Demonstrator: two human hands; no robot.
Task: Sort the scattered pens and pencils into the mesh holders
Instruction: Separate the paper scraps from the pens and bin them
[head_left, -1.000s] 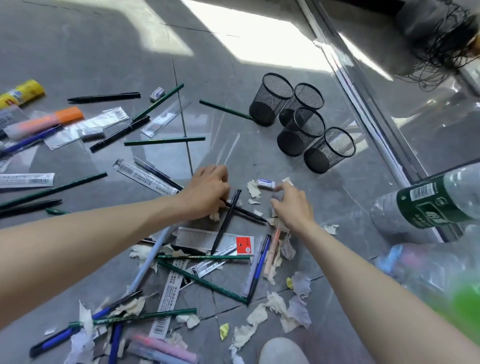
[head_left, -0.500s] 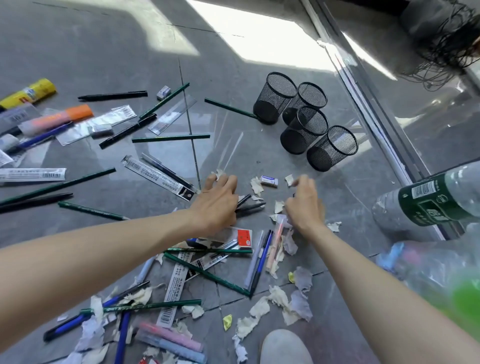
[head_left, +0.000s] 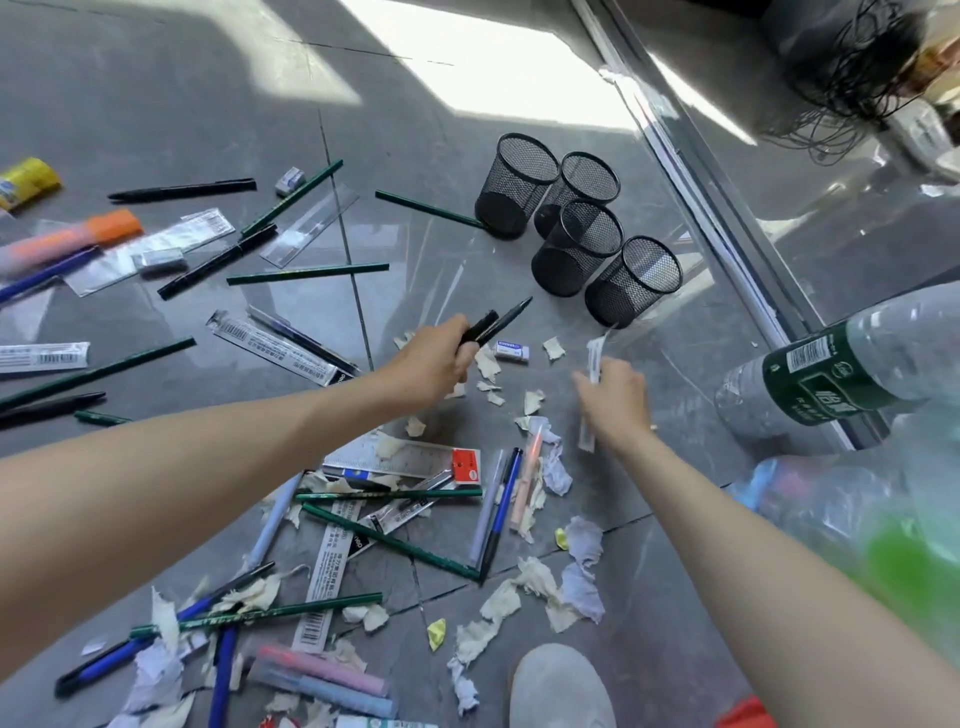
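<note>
Several black mesh holders (head_left: 576, 223) stand in a cluster on the grey floor, all of them without contents. My left hand (head_left: 426, 364) grips two black pens (head_left: 493, 325) lifted off the floor, their tips pointing toward the nearest holder (head_left: 631, 280). My right hand (head_left: 613, 397) holds a clear, pale pen (head_left: 592, 364) upright just right of the left hand. Green pencils (head_left: 309, 274), blue pens (head_left: 501, 506) and black pens (head_left: 182, 190) lie scattered across the floor.
Torn paper scraps, packaged refills (head_left: 275, 340), a ruler (head_left: 400, 460), erasers (head_left: 511, 351) and highlighters (head_left: 72, 239) litter the floor. A plastic bottle (head_left: 841, 369) lies at the right by a metal door track. A shoe (head_left: 561, 686) shows at the bottom.
My left hand has lifted the two black pens off the floor and raised them toward the holders. My right hand has picked up the pale pen and risen.
</note>
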